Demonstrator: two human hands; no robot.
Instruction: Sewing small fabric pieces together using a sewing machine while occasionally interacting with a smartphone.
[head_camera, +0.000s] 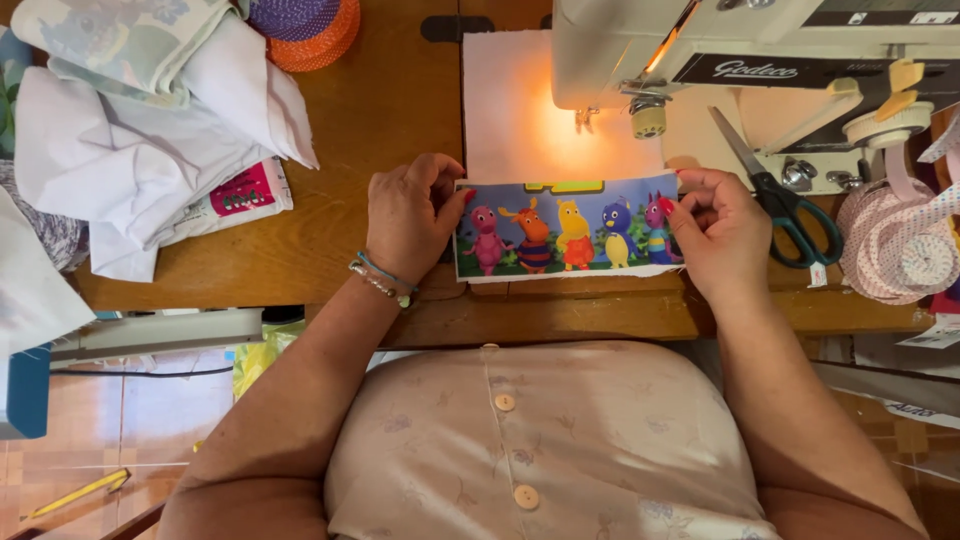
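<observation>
White cloth with a cartoon print (567, 232) lies on the wooden table (370, 110), before the sewing machine (700, 50). Left hand (410, 215) and right hand (715, 230) pinch its two ends; it seems not yet under the needle.

Left hand (408, 215) and right hand (718, 232) pinch the ends of a cartoon fabric strip (566, 228) beside scissors (785, 200) under a sewing machine (760, 45).
</observation>
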